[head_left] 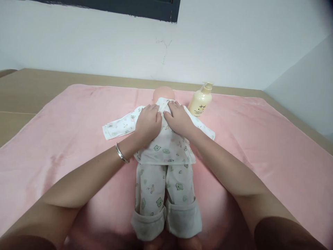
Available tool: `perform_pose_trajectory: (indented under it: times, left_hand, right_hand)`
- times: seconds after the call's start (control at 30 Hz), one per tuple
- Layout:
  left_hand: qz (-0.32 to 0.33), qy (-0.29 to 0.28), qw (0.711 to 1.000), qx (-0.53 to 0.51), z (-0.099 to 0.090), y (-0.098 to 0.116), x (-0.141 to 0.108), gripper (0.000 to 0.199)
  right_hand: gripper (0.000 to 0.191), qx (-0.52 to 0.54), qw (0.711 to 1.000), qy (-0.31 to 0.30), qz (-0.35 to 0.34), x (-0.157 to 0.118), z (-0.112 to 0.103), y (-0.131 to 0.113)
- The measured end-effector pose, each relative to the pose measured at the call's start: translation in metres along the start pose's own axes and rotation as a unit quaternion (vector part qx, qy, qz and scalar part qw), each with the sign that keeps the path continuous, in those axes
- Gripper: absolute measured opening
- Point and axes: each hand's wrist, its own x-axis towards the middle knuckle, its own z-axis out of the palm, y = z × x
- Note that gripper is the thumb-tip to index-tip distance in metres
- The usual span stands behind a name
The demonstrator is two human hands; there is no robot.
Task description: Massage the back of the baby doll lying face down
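Observation:
A bald baby doll [163,93] lies lengthwise before me, its head away from me. No face shows from here. It wears a white patterned top [166,152] with both sleeves stretched out to the sides, and matching pants [153,187] with thick turned-up cuffs. Dark feet show in part below the cuffs. My left hand [148,121] rests on the upper left of the top near the collar, fingers laid over the cloth. Opposite it, my right hand [179,119] lies flat on the upper right, thumb apart from the fingers. The cloth under both palms is hidden.
A pale yellow pump bottle [200,102] leans beyond the right sleeve. Under everything is a pink blanket [85,146] spread on a wooden table [47,78]. A white wall [104,45] rises behind the far edge.

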Motion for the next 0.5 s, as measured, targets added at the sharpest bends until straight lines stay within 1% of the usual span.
perform_pose_trajectory:
  times: [0.07,0.13,0.23,0.3,0.33,0.4,0.5]
  left_hand:
    - [0.022,0.010,1.000,-0.001,-0.001,0.004,-0.004,0.041]
    - [0.023,0.006,0.999,-0.035,-0.003,0.002,-0.003,0.042]
    - [-0.013,-0.011,0.994,-0.109,-0.008,-0.008,0.008,0.041]
    - [-0.033,-0.021,0.992,-0.121,-0.009,-0.014,0.015,0.040]
    - [-0.034,-0.024,0.993,-0.108,-0.008,-0.014,0.016,0.040]
    - [-0.016,-0.025,0.998,-0.054,-0.005,-0.010,0.012,0.042]
    - [0.030,-0.014,0.999,0.029,0.001,0.003,-0.005,0.047]
  right_hand:
    - [0.044,-0.017,1.000,-0.008,-0.013,-0.006,-0.002,-0.003]
    - [0.050,-0.052,0.998,-0.013,-0.043,-0.017,-0.004,-0.012]
    - [0.055,-0.118,0.987,-0.017,-0.105,-0.040,-0.005,-0.030]
    - [0.057,-0.138,0.984,-0.018,-0.115,-0.048,-0.007,-0.039]
    - [0.057,-0.135,0.985,-0.022,-0.107,-0.048,-0.008,-0.041]
    - [0.057,-0.107,0.991,-0.033,-0.069,-0.038,-0.012,-0.038]
    - [0.056,-0.057,0.997,-0.048,0.012,-0.016,-0.017,-0.024]
